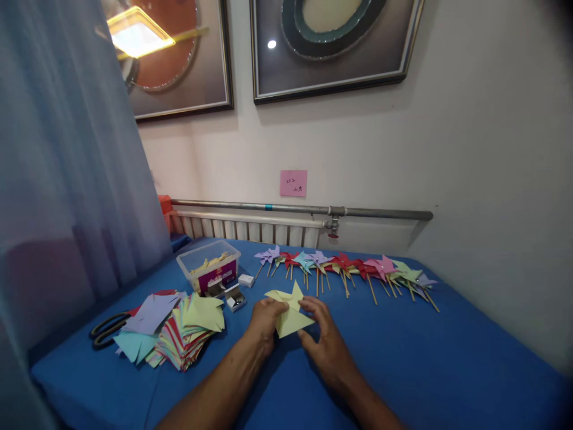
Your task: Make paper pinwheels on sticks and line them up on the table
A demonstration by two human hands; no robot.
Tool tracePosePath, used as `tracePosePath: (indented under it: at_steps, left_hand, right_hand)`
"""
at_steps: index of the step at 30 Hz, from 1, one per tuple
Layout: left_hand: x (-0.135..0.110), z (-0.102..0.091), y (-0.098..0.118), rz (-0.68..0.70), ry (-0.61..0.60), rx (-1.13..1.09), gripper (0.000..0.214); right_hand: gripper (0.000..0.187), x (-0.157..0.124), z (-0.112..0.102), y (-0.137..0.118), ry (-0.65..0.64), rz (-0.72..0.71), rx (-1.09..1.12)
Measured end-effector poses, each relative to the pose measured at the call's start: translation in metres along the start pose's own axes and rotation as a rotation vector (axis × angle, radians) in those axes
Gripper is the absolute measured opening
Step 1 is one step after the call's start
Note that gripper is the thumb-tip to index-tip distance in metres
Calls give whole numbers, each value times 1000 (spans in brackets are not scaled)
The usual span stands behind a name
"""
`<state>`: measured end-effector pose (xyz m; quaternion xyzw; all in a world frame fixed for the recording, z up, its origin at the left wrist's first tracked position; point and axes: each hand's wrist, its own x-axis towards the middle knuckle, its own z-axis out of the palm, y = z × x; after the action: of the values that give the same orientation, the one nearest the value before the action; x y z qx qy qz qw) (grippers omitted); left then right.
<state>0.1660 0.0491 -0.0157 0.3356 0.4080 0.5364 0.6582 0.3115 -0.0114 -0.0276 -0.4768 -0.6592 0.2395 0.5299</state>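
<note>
Bare forearms cross the near side of the blue counter. The left hand's grip pinches a folded pale yellow paper between both hands; the right hand has thumb and fingers spread at its right edge. To the left lie cut papers and scissors; pinwheels line the far right side.

So your paper is sitting between your left hand and right hand, above the table. The paper stack is lying off to your left, scissors poking out further left. Behind the stack, the tub is holding sticks, with boxes sitting beside it. Pinwheels are lying in a row behind your hands, running off right.
</note>
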Motion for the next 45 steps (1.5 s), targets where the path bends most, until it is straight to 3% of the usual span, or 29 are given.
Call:
tracePosePath:
  at_steps: [4,8,16,23,45]
  left_hand:
    - [-4,4,4,0,35,-66,23]
    - [-11,9,6,-2,15,-77,21]
    - [-12,12,2,-35,-8,-23,19]
    - [-13,14,1,-41,18,-35,23]
    - [-4,7,-11,-4,-5,33,30]
  right_hand:
    - [35,-6,5,-1,-10,-69,-230]
    - [13,-6,7,-4,52,-84,-271]
    - [26,0,8,-3,192,89,-86]
    - [23,5,16,9,262,247,-33]
    - [20,10,18,9,330,310,-48]
